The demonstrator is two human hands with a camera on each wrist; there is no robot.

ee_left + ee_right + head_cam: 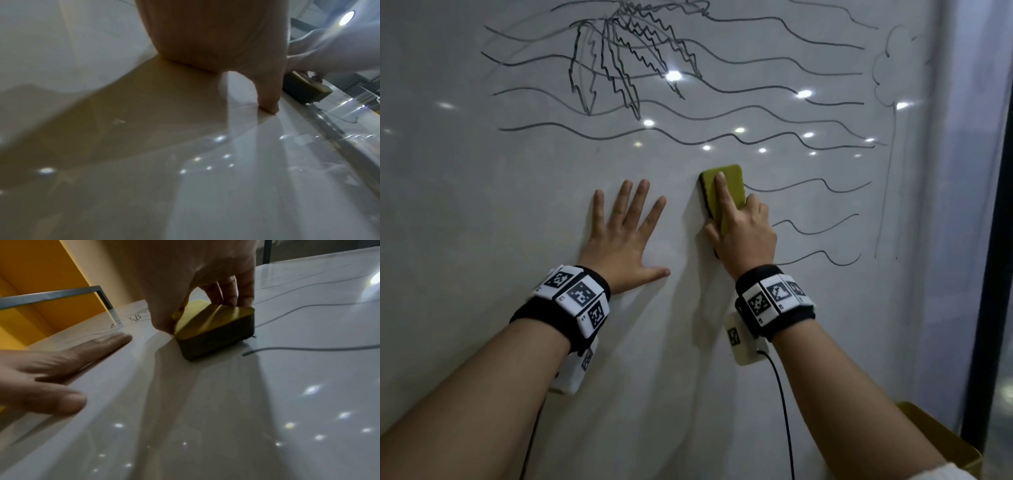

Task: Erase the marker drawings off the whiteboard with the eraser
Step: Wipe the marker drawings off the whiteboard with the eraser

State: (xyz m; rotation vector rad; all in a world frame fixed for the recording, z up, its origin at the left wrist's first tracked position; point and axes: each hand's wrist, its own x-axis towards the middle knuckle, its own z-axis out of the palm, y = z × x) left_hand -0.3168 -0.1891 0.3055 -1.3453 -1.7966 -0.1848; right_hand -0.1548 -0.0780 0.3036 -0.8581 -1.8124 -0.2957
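A whiteboard [482, 192] fills the head view, covered above and to the right with black marker drawings [619, 68]: wavy lines, a zigzag figure and a tree outline. My right hand [743, 233] grips a yellow eraser [732, 181] with a dark felt base and holds it flat on the board, index finger along its back. Cut-off wavy lines [808, 186] start just right of it. In the right wrist view the eraser [213, 331] sits on the board with fingers [232, 293] clamped on its sides. My left hand [626, 233] presses flat on the board, fingers spread, left of the eraser.
A dark frame [993, 274] bounds the board on the right, with a window strip beyond it. A cardboard box [941, 442] sits at the lower right. A black cable [786, 411] hangs from my right wrist unit. Ceiling lights reflect on the board.
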